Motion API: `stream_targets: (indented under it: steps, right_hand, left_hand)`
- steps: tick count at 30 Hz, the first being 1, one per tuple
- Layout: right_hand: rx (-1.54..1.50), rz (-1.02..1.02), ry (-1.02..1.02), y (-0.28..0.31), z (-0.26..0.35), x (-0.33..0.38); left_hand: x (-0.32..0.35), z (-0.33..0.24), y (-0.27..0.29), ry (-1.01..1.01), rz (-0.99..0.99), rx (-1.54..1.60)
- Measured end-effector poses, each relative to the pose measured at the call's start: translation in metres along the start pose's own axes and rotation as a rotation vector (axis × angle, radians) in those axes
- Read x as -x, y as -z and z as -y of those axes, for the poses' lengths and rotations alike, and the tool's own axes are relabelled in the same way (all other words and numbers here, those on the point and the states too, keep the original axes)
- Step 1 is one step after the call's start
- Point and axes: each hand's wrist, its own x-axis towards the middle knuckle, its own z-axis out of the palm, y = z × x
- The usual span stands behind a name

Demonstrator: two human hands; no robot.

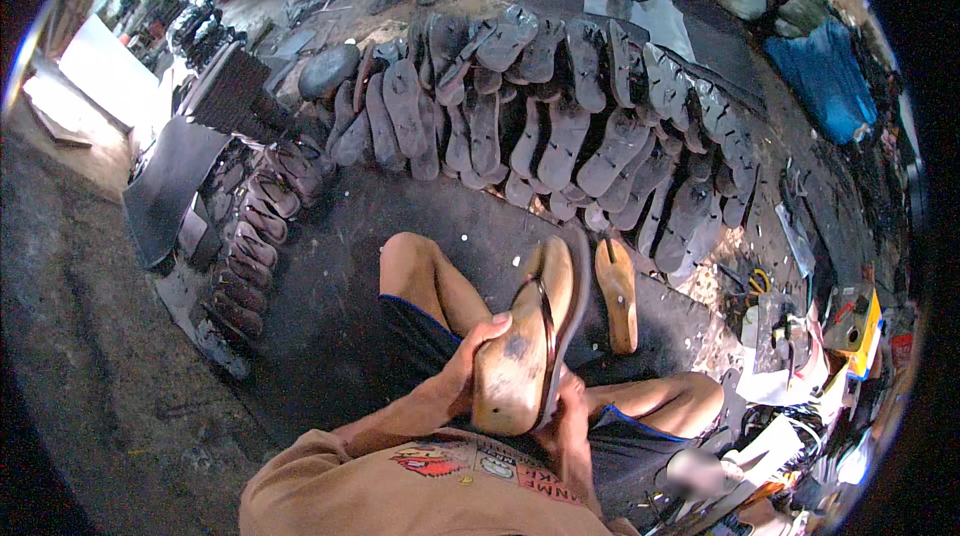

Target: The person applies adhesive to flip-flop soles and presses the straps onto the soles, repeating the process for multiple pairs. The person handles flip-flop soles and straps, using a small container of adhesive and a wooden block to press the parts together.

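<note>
A wooden shoe last (510, 361) is in front of my body, with a dark flip-flop sole (578, 301) along its right side. Thin dark straps (547, 321) run over the last, which is pale and worn, with a dark patch on it. My left hand (466, 366) is closed on the last's left side, thumb pointing up along it. Low on the other side, my right hand (568, 404) grips the heel end of the sole; its fingers are partly hidden. A second wooden last (617, 301), with a slit in its toe end, lies on the dark mat just to the right.
Dark soles (570, 141) stand in crowded rows ahead. Finished-looking sandals (250, 256) line the mat's left side. To the right are yellow-handled scissors (760, 282), a yellow box (868, 336) and scraps. Blue cloth (822, 81) lies farther back. My bent knees flank the work.
</note>
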Motion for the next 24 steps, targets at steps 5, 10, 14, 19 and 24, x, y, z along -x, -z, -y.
stream_targets:
  steps: [5, 10, 14, 19, 24]
  right_hand:
    - [-0.259, -0.084, -0.248, 0.011, -0.008, 0.019]
    - [-0.409, -0.111, -0.132, -0.005, -0.009, 0.000]
    - [-0.285, -0.204, 0.176, -0.018, 0.005, 0.003]
    - [0.214, -0.026, 0.331, -0.035, 0.049, 0.010]
    - [-0.313, 0.012, 0.016, -0.018, 0.058, 0.024]
  left_hand:
    - [0.006, -0.012, -0.033, -0.028, 0.225, -0.486]
    - [-0.010, 0.012, -0.054, -0.276, -0.026, -0.938]
    - [-0.036, 0.012, -0.046, -0.349, -0.291, -0.773]
    - [-0.043, 0.010, -0.034, -0.362, -0.067, -0.828]
    - [-0.023, -0.005, -0.029, -0.462, -0.119, -1.563]
